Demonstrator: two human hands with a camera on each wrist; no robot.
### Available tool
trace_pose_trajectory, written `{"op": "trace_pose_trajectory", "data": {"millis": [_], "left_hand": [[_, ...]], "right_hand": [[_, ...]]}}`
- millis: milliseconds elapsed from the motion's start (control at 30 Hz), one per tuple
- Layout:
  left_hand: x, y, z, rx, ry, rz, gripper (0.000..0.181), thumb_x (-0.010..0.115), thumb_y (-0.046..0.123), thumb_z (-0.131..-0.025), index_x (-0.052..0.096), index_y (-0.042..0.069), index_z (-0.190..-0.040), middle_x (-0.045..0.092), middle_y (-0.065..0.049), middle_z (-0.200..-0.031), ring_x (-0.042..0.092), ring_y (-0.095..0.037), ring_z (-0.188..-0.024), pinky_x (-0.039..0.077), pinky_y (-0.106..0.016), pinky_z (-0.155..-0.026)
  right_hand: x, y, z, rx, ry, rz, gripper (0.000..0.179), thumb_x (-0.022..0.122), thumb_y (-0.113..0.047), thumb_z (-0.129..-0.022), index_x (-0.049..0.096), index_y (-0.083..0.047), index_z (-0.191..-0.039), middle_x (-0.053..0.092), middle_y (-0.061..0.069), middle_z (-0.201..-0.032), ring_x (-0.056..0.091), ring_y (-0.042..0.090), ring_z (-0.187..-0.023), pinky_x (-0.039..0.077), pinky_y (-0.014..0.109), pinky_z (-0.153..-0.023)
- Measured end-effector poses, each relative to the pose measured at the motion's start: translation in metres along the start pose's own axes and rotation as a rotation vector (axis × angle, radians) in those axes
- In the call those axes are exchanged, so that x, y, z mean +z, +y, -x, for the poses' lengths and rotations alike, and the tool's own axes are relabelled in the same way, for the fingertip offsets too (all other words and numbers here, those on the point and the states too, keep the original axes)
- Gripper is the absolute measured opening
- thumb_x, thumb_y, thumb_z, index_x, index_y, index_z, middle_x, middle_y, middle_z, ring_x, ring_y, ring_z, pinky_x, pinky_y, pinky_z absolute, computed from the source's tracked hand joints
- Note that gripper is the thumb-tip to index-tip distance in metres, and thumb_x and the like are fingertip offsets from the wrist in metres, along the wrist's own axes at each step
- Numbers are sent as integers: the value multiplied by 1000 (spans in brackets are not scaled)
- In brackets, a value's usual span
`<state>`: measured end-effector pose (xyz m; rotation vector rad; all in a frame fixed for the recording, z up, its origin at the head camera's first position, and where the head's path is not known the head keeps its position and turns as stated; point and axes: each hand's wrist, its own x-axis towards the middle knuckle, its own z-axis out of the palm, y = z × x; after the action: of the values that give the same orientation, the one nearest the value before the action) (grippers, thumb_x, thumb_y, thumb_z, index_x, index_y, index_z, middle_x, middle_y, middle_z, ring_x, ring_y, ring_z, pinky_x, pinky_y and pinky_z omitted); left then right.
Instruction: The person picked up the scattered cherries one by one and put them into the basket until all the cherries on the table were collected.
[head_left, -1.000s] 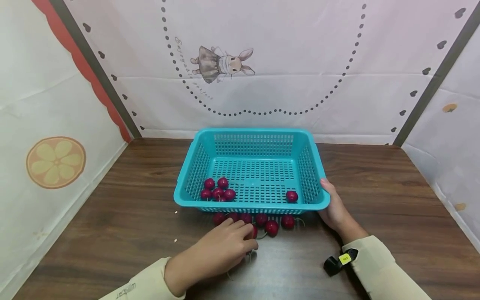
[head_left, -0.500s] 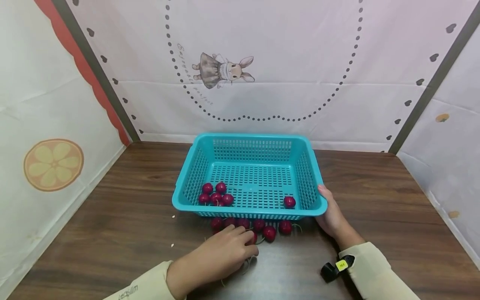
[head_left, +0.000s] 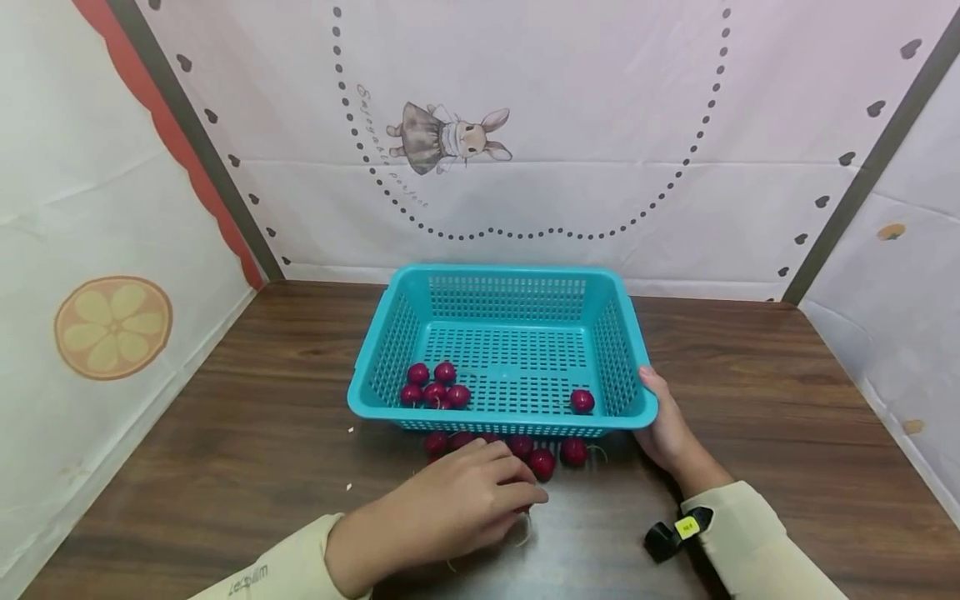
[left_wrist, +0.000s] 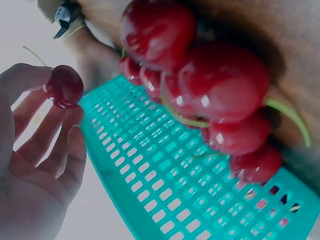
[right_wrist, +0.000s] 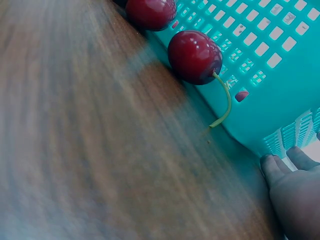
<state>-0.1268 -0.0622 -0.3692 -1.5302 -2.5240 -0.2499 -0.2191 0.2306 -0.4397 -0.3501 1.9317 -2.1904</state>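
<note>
My left hand pinches a dark red cherry between thumb and fingertips, its thin stem sticking out. In the head view that hand mostly covers the cherry and hovers over the table before the basket. Several more cherries with green stems lie in a row along the near wall of the turquoise plastic basket; some hide behind my left hand. My right hand holds the basket's right side near the front corner, one digit over the rim. In the right wrist view, its fingers lie against the outer wall.
Inside the basket, several cherries cluster at the front left and one cherry lies at the right. The brown wooden table bears small pale scraps left of the basket. A printed cloth hangs behind and on both sides.
My left hand has moved a little to the right, with a cherry now pinched in its fingers. My right hand stays at the basket, which has not visibly shifted on the table.
</note>
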Motion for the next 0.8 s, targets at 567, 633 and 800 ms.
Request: {"op": "trace_pose_trajectory", "data": {"millis": [567, 633, 800], "left_hand": [[-49, -61, -2, -331, 320, 44, 37, 84, 25, -82, 72, 15, -116, 68, -1, -107, 67, -14, -93, 61, -27, -78], [-50, -75, -1, -420, 297, 56, 39, 84, 24, -82, 71, 14, -117, 66, -4, -109, 68, -17, -95, 62, -31, -78], [-45, -103, 4, -590, 201, 69, 39, 83, 25, -83, 71, 12, -118, 65, -7, -112, 69, -22, -99, 62, -39, -80]], "right_hand": [[0, -2, -1, -31, -8, 8, 70, 18, -54, -105, -1, -16, -161, 9, 14, -165, 17, 38, -148, 14, 63, -121], [-1, -2, -1, -32, -5, 4, 70, 18, -54, -105, -1, -16, -161, 9, 13, -165, 17, 38, -148, 16, 60, -122], [-2, -2, 0, -15, -3, 37, 70, 18, -56, -105, -1, -18, -161, 11, 13, -164, 20, 39, -146, 39, 34, -112]]}}
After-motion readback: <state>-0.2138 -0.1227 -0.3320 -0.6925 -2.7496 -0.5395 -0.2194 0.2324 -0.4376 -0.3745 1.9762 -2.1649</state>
